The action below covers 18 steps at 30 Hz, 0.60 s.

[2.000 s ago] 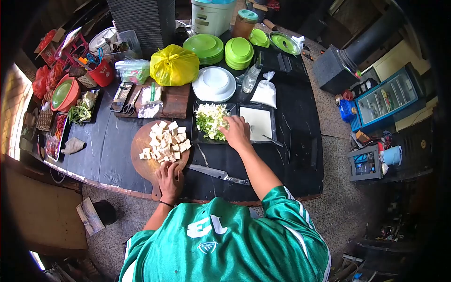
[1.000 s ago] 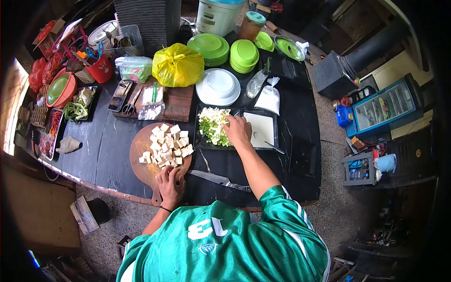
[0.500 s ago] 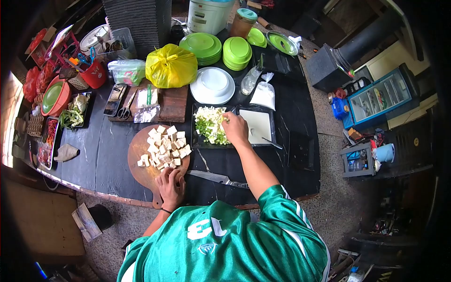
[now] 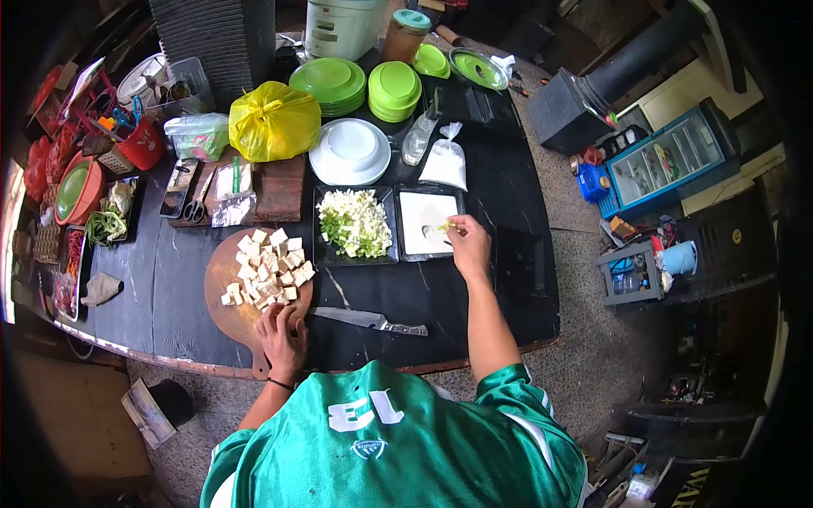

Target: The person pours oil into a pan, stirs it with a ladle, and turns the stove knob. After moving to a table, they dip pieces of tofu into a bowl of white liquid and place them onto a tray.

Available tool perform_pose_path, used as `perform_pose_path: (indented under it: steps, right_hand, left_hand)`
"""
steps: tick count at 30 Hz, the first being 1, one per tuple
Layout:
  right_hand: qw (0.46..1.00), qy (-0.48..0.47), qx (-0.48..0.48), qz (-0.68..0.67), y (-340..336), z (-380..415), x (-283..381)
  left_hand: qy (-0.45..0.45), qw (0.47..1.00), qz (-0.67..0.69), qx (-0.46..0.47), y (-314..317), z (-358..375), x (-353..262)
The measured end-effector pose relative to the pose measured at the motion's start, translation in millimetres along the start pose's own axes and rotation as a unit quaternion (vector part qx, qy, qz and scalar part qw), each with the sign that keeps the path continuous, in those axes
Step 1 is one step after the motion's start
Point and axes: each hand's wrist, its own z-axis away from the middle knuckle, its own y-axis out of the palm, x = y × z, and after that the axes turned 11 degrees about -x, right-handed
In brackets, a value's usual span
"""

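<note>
My right hand (image 4: 468, 245) is over the right side of a black square tray holding a white liquid (image 4: 421, 213). Its fingers pinch a bit of chopped green onion (image 4: 444, 227). Left of that tray is another black tray with chopped green onion and white pieces (image 4: 354, 222). My left hand (image 4: 284, 339) rests on a round wooden cutting board (image 4: 225, 315), fingers bent and slightly apart, at the near edge of a heap of tofu cubes (image 4: 269, 267). A knife (image 4: 370, 319) lies on the table to the right of the board.
Behind the trays are a white plate stack (image 4: 350, 152), green plates (image 4: 330, 83), a clear bottle (image 4: 418, 138) and a bag of white powder (image 4: 445, 158). A yellow bag (image 4: 273, 121) and scissors (image 4: 201, 197) are back left, with a vegetable tray (image 4: 113, 210) farther left.
My right hand has moved right from the chopped onion tray to the white liquid tray, carrying green onion. My left hand stays on the board. The view has shifted slightly.
</note>
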Motion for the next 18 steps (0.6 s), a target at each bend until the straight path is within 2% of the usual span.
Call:
perform_pose_path:
  steps: [2, 9, 18]
  right_hand:
    - [0.997, -0.023, -0.01, 0.073, -6.8, -8.9, -10.8]
    - [0.984, -0.027, 0.085, 0.157, 6.8, -25.5, -17.2]
    - [0.974, -0.067, 0.149, 0.154, 29.9, -26.2, -43.0]
  left_hand:
    - [-0.001, 1.0, -0.013, -0.014, 1.7, 2.9, 0.8]
    - [-0.023, 0.998, -0.048, 0.016, 3.2, 5.5, -3.5]
    - [-0.017, 0.998, -0.062, 0.004, 4.6, 6.4, -3.1]
